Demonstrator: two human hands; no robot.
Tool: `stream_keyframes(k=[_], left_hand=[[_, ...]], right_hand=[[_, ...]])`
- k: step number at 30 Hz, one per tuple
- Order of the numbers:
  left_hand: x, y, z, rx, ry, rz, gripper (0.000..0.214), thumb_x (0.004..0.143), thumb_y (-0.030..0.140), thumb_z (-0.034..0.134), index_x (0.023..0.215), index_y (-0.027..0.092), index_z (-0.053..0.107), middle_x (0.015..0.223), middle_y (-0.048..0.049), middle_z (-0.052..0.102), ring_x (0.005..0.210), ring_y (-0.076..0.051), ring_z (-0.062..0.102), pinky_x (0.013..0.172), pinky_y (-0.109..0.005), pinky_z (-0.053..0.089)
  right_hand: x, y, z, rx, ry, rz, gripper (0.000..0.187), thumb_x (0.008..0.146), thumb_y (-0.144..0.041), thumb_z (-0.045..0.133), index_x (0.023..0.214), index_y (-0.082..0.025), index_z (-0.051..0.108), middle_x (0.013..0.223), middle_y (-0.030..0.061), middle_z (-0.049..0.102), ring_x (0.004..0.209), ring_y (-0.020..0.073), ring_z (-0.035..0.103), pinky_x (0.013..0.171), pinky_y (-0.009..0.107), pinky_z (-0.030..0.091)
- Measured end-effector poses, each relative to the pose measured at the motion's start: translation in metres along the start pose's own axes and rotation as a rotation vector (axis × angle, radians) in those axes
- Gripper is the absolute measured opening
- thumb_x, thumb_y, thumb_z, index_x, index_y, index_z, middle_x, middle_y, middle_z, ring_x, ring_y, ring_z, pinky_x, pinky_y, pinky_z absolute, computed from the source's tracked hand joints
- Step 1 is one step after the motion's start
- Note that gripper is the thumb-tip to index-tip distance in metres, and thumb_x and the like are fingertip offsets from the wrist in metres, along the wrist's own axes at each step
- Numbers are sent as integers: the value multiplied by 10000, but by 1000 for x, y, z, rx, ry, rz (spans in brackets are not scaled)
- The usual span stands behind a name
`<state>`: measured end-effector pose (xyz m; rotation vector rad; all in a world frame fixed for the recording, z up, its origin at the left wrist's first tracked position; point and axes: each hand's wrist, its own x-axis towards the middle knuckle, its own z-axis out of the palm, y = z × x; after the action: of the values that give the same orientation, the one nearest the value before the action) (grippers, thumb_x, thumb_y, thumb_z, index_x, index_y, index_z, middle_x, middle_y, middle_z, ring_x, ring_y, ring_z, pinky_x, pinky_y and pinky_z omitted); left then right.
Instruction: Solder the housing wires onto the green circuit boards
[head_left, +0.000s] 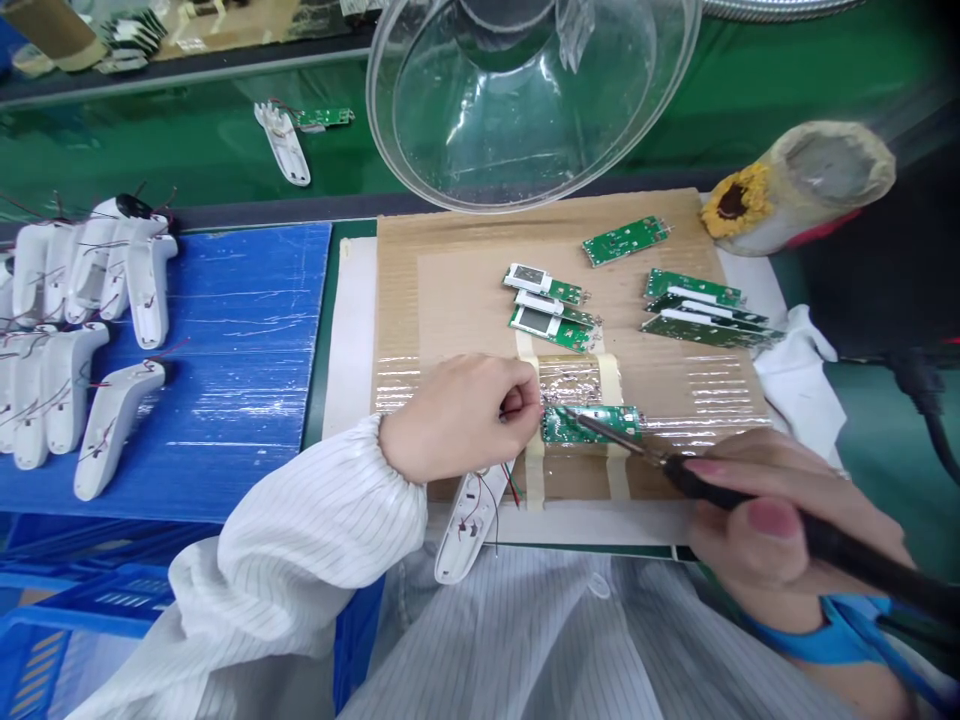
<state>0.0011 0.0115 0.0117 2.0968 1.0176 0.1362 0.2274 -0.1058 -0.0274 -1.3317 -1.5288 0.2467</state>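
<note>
My left hand (pixel 457 415) is closed in a pinch at the left end of a green circuit board (pixel 600 425) lying on a taped cardboard mat (pixel 465 290). Thin red and black wires (pixel 510 485) run from the pinch to a white plastic shell (pixel 465 525) at the mat's front edge. My right hand (pixel 772 520) grips a black soldering iron (pixel 825 545), whose tip (pixel 574 415) touches the board's left end.
Several more green boards (pixel 547 310) (pixel 705 310) lie farther back on the mat. A clear dome hood (pixel 525 100) hangs above. White shells (pixel 82 320) sit on a blue tray at left. An iron stand with a yellow sponge (pixel 802 185) stands at the right.
</note>
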Motion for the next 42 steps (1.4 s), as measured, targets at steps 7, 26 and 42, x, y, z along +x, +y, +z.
stream_keyframes(k=[7,26,42], left_hand=[[1,2,2,28,3,5,120,840,175,620,724,181,649,706,14,666,662,-139,579,639,-285,414],[-47,22,30,516,190,435,244,995,106,477,915,127,706,890,-75,673,804,-206,637,730,-353,483],[-40,-15,52,405,711,259,91,963,210,625,931,236,706,1102,-34,704,1096,-227,585,988,-443,385]], right_hand=[[3,13,25,-19,415,-54,368,897,-578,582,879,-258,763,518,-10,571,404,154,537,356,315,385],[-3,18,24,-29,202,-50,331,882,-315,639,1208,-264,659,686,-31,678,564,168,667,642,379,570],[16,12,22,140,336,-46,296,915,-521,600,947,-291,783,677,12,686,572,171,608,453,335,410]])
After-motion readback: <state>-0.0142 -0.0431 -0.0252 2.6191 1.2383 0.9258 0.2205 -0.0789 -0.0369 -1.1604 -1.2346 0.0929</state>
